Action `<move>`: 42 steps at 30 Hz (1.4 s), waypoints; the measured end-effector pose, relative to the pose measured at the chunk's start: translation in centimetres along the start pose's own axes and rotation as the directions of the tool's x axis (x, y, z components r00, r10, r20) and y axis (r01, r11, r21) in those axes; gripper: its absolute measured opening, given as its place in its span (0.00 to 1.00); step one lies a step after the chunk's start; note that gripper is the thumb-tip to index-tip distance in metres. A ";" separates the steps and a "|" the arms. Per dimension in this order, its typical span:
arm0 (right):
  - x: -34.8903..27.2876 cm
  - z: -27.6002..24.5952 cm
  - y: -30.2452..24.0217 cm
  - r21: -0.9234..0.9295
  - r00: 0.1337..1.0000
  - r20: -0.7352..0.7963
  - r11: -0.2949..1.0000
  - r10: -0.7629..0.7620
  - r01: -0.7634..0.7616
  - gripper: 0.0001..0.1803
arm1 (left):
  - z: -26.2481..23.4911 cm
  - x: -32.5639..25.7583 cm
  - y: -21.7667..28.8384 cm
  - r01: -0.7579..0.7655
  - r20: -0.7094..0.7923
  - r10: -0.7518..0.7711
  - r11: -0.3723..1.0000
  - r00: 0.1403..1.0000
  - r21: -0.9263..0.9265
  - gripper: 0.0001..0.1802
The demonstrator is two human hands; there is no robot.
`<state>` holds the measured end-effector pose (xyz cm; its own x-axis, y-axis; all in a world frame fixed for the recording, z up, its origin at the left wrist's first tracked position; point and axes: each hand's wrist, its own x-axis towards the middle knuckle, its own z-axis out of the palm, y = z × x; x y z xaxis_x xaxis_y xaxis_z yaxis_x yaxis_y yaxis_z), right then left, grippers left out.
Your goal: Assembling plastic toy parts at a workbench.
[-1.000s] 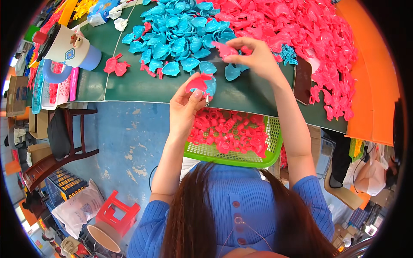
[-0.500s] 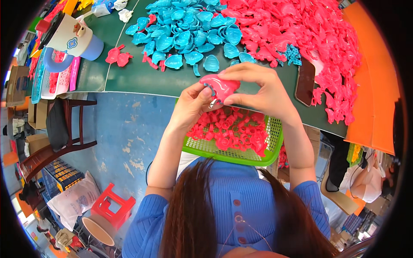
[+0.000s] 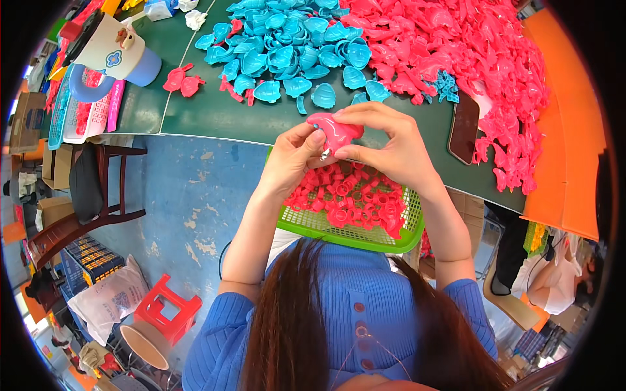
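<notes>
Between my two hands, over the table's near edge, is a glossy pink plastic shell piece [image 3: 337, 133]. My left hand [image 3: 295, 153] pinches its left end, thumb in front and fingers behind. My right hand [image 3: 386, 137] grips its right side, with fingers on top and thumb below. A small shiny metal tip [image 3: 325, 154] sticks out beside my left thumb; what it belongs to is hidden. Below my hands sits a green mesh basket [image 3: 415, 215] holding many pink ring-shaped parts [image 3: 352, 202].
On the green table [image 3: 215, 120] lie a heap of blue shells [image 3: 287, 49] and a large pile of pink pieces [image 3: 450, 39]. A phone [image 3: 463, 129] lies at the right, a mug [image 3: 124, 55] stands at the left. A red stool [image 3: 168, 309] and a wooden chair [image 3: 107, 189] are on the floor.
The pink shell piece has turned a little in my fingers, and the blue seen along its left edge is now mostly covered. Both hands keep their hold.
</notes>
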<state>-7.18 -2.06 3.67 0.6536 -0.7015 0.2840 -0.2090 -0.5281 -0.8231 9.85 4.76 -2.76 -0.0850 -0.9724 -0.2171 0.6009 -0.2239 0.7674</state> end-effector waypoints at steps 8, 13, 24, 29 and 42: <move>0.0 -0.3 -0.2 0.053 0.999 0.016 0.998 0.031 -0.031 0.22 | -0.2 0.1 0.0 0.023 0.000 -0.023 0.999 1.000 0.040 0.18; 0.1 -0.4 -0.2 0.062 0.999 0.016 0.997 0.040 -0.041 0.22 | -0.1 0.0 0.1 0.026 0.019 -0.026 0.999 0.999 0.024 0.20; 0.0 0.0 0.4 0.067 0.999 0.017 0.997 0.037 -0.038 0.21 | -0.3 0.2 0.2 0.033 0.021 -0.034 0.998 0.999 0.045 0.23; -0.2 0.1 1.6 0.094 0.998 0.004 0.994 0.059 -0.059 0.21 | -0.2 0.2 -0.2 0.009 -0.079 -0.009 1.000 0.997 -0.002 0.27; -0.8 0.2 1.1 0.366 0.990 -0.055 0.925 0.127 -0.098 0.21 | 1.4 -0.2 -0.8 -0.379 -0.008 0.389 0.904 0.921 0.199 0.33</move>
<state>-7.80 -1.97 2.38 0.5808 -0.7882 0.2037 0.0084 -0.2445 -0.9696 8.28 5.05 -2.50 0.1614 -0.9825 0.0933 0.4174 0.1537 0.8956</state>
